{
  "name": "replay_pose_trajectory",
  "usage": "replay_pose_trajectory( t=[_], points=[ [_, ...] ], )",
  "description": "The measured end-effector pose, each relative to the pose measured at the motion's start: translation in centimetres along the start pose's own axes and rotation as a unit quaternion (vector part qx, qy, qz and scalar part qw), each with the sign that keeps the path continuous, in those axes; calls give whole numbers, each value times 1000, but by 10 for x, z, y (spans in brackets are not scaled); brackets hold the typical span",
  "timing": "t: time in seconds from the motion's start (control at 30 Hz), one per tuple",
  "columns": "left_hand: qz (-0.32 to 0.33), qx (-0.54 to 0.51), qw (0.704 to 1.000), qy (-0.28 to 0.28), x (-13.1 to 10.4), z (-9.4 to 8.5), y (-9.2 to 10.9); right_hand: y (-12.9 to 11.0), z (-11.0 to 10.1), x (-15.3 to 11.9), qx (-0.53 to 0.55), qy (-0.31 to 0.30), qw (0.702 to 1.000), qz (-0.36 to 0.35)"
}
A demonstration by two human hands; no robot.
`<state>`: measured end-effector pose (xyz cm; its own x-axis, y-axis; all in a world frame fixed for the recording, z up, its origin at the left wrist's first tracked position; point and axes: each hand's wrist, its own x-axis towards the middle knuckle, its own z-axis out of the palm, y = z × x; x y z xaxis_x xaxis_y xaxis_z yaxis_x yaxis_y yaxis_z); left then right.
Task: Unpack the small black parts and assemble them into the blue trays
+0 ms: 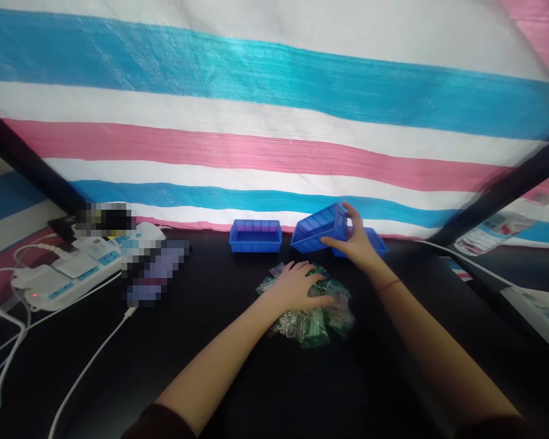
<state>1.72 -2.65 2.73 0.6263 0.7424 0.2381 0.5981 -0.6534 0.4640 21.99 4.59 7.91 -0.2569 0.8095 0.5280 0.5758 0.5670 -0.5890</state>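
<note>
Tilted blue bin (318,227) — long axis slanting up toward right hand (354,241), nearer hand; its right end pinched between thumb and fingers; left hand (295,286), fingers spread, laid on packets (313,329) below bin.

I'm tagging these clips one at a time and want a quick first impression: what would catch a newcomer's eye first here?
Probably the striped sheet in blue, white and pink filling the background. Next, the blue bin held tilted in the right hand, between two other blue bins at the back of the black table. Then the left hand, spread over a pile of small clear and green packets in the middle.
</note>
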Motion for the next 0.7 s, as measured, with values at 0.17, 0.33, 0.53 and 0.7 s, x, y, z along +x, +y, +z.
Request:
replay_pose_trajectory(
  t=[0.17, 0.33, 0.53, 0.7],
  points=[
    [45, 60, 984, 161, -16, -19, -11, 9, 24, -9, 28, -7, 998, 51],
    [-109, 211, 944, 231, -34, -32, -56, 20, 24, -20, -117, -9, 993, 11],
    [-115, 254, 943, 180, -44, -32, -82, 31, 36, -33, -254, -47, 965, -41],
    [-105, 251, 948, 168, -42, -32, -80, 27, 42, -34, -283, -51, 957, -34]
  ],
)
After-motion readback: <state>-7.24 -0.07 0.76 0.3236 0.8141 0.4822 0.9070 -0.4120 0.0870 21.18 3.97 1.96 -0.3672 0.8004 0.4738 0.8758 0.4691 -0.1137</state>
